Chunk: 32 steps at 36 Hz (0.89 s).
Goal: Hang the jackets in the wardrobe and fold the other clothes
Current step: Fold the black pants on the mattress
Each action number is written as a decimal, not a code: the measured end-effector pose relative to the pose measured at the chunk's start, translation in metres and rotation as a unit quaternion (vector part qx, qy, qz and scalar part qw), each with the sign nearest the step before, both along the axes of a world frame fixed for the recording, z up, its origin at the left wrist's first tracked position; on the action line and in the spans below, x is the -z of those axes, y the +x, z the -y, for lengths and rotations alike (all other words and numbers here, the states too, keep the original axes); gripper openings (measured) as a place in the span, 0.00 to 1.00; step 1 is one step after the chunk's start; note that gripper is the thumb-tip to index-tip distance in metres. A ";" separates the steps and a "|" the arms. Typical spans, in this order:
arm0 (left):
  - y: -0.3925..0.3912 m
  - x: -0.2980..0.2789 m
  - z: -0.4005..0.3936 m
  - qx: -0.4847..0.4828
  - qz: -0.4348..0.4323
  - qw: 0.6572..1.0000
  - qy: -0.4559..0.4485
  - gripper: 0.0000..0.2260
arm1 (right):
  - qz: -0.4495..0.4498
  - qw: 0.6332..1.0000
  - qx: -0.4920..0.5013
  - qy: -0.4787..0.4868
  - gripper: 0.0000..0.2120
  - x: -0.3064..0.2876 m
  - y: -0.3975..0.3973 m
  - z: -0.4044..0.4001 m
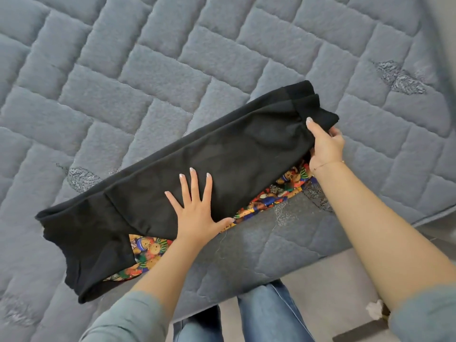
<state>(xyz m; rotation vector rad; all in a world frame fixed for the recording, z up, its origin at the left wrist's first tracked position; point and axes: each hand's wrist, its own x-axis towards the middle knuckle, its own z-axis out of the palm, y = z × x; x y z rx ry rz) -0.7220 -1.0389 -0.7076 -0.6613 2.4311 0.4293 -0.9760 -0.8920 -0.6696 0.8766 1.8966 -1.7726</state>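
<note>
Blue-jeaned legs (259, 314) stand at the near edge of a grey quilted mattress (172, 58). Left hand (197, 211) lies flat, fingers spread, pressing the middle of a long black garment (197, 156) stretched diagonally across the mattress; a bear-print cloth (283, 186) shows beneath it. Right hand (325, 144) pinches the garment's far, cuffed end.

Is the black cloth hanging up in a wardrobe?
No, the black garment lies on the grey quilted mattress, with the left hand pressed flat on it and the right hand gripping one end.
</note>
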 end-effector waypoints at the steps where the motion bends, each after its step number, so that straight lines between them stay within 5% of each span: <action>1: -0.001 -0.005 -0.001 0.002 -0.005 1.000 -0.003 0.50 | -0.005 1.000 0.006 -0.005 0.26 -0.003 -0.002 0.001; 5: -0.006 -0.022 0.000 0.031 -0.072 0.997 -0.009 0.31 | -0.015 0.999 0.028 -0.040 0.11 -0.018 -0.001 -0.007; 8: -0.007 -0.030 0.004 0.053 -0.105 0.993 0.010 0.25 | -0.023 0.997 0.039 -0.061 0.09 -0.028 0.005 -0.022; 13: -0.001 -0.042 0.021 0.101 -0.084 0.989 0.069 0.25 | -0.026 0.997 0.048 -0.052 0.08 -0.027 0.023 -0.046; 19: 0.003 -0.033 0.037 0.121 -0.021 0.985 0.123 0.24 | -0.058 0.986 -0.097 0.118 0.16 0.004 0.034 -0.059; 25: -0.004 -0.027 0.034 0.005 -0.124 0.983 0.138 0.33 | -0.099 0.974 -0.118 0.167 0.21 0.010 0.025 -0.055; 29: -0.023 -0.024 0.047 -0.099 -0.189 0.976 0.032 0.25 | -0.230 0.907 -0.173 0.307 0.34 0.000 0.022 -0.050; 32: -0.032 -0.019 0.060 -0.120 -0.193 0.974 -0.019 0.20 | -0.387 0.751 -0.362 0.393 0.27 -0.008 0.013 -0.037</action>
